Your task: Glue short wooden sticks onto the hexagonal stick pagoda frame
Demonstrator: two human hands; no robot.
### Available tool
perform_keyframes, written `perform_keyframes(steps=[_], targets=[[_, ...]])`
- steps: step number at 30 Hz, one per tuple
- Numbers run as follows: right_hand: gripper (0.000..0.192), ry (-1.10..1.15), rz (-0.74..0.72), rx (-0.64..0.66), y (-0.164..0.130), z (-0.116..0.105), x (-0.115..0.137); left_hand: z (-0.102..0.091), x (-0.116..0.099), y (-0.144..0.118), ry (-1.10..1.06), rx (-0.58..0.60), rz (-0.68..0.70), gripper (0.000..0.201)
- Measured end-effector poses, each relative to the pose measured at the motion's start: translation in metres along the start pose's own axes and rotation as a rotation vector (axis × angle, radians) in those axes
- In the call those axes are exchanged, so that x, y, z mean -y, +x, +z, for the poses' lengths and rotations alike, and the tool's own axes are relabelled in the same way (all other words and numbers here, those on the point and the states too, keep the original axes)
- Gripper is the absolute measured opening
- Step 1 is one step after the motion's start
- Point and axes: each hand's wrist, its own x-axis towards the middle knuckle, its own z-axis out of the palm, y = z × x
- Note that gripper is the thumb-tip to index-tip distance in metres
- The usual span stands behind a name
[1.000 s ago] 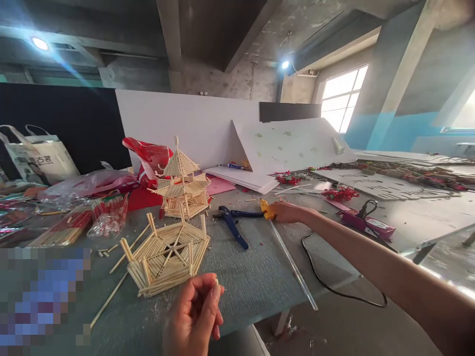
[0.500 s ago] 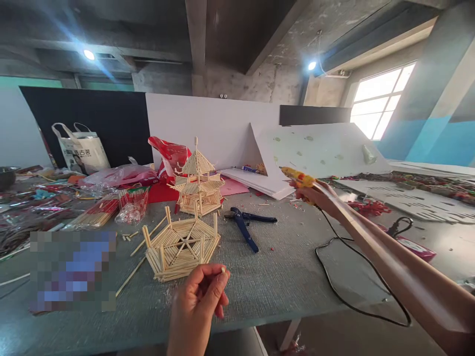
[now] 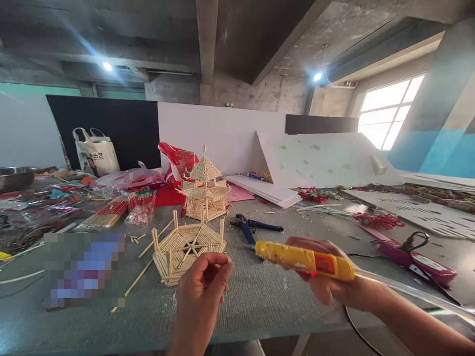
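Observation:
My right hand [image 3: 326, 272] is wrapped round a yellow hot glue gun [image 3: 293, 255], with a clear glue stick [image 3: 415, 287] sticking out of its back and its nozzle toward the left. My left hand [image 3: 206, 282] is pinched; a small pale end of a short wooden stick [image 3: 229, 260] barely shows at its fingertips. Just behind that hand lies a hexagonal stick base [image 3: 178, 247] with short upright posts at its corners, partly covered by the fingers. Farther back stands a tiered stick pagoda [image 3: 206, 190]. Blue-handled cutters [image 3: 247, 230] lie behind the glue gun's nozzle.
Loose sticks [image 3: 137, 282] lie left of the base, near a blurred-out flat object [image 3: 85, 269]. Bagged sticks [image 3: 106, 212] and plastic wrapping crowd the left. A purple power strip [image 3: 415, 262] with a black cord sits at right. White boards [image 3: 267, 190] are behind.
My right hand has brought the glue gun from the far right back toward me, close to my left hand. The left hand keeps its pinch; the view has shifted slightly.

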Motion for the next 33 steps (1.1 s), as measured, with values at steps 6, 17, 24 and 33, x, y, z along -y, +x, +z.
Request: perform_keyframes(steps=[6,17,24,33], targets=[[0.059,0.114,0.029,0.117,0.002,0.001,0.02,0.002,-0.004,-0.005,0.109,-0.033,0.086,0.022],[0.061,0.079,0.027,0.148,0.002,0.001,0.02,0.001,-0.008,-0.006,0.154,-0.047,0.156,0.016],[0.059,0.047,0.027,0.157,0.002,-0.001,0.026,0.003,-0.006,-0.006,0.18,-0.039,0.2,0.015],[0.056,0.007,-0.022,0.177,0.004,-0.002,0.027,0.003,-0.004,-0.004,0.191,-0.064,0.285,0.009]])
